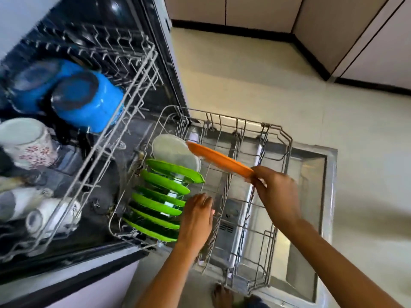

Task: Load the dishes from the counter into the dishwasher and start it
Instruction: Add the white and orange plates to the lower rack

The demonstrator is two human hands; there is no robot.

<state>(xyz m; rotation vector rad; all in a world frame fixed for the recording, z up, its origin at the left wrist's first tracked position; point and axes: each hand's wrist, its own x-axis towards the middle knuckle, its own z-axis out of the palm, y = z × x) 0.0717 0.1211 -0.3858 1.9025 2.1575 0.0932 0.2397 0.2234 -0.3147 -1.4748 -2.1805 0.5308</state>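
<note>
One orange plate [219,160] edge-on in right hand [277,192], above lower rack [275,138].

- Bright, even daylight across the floor [255,90], washing it pale cream.
- Soft blur everywhere; the right hand [278,192] smears at its edges, moving.
- Upper rack [124,70] wires ghost and double at top left.
- Blue pots [89,103] and mugs [29,143] are out of focus.
- White glare spot on the dark dishwasher [115,6] wall.
- Door [311,174] steel reflects a hazy sheen.
- Wide-angle bend tilts the cabinets [333,30] at the edges.
</note>
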